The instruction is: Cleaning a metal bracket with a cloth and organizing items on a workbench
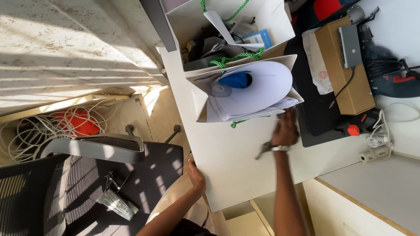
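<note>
Resting on the near edge of the white rectangular table top [236, 161], in the lower middle of the frame, the left hand [196, 176] lies with its fingers curled over the edge, holding only the board itself. The right hand [286, 128], right of centre, is blurred; it lies just under the white paper bag with green cord handles [245, 89], near or touching its lower edge, and I cannot tell if its fingers are closed on anything. A metal bracelet [274, 148] sits on this wrist. The bag lies on its side in the upper middle of the frame, with rolled white sheets and a blue round object [236, 80] inside. Above it, touching, is a second white bag [227, 30] full of small things. At the right lie a brown cardboard box [345, 74] and a blue power drill [393, 81]. At lower left stands a black mesh office chair [87, 183].
</note>
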